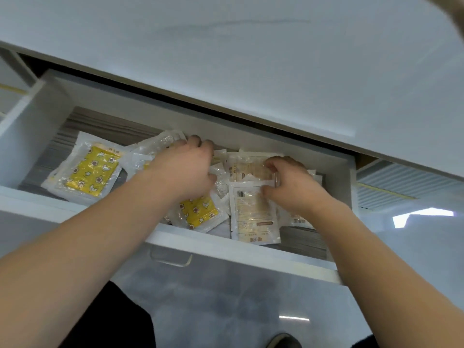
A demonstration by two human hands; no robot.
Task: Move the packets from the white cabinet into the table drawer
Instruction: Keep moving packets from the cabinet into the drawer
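Head view, centre of the frame: we have both hands down in the open table drawer (251, 249), which is pulled out from under the white tabletop (276, 59).

Left hand (185, 169): our fingers are curled over a clear-wrapped packet (153, 149) against the drawer's back wall; we judge it a grip, though the fingertips are hidden behind the knuckles.

Right hand (288, 182): we pinch the top edge of a beige printed packet (253, 214) between thumb and fingers, with a second beige packet (247, 167) just behind it.

Packets, where they lie: a yellow patterned packet (90, 169) sits alone at centre left on the drawer floor; another yellow packet (198, 212) lies under our left wrist; the rest are heaped in the middle and right of the drawer, overlapping.

White cabinet: we cannot see it in this view, so we cannot tell how many packets are left there.

Risk, front lip: the beige printed packet's lower end rests on the drawer's front edge at lower centre; if we let go carelessly it could slide out onto the floor.

Risk, closing: the heap is tall near the back wall, so a raised packet could catch under the tabletop and crumple when the drawer goes in.

Risk, slippery film: glossy wrappers lying on one another may shift as we withdraw, dragging a neighbour along.

Risk, handle (170, 258): our forearms cross above it, and leaning could push the drawer shut on our wrists.
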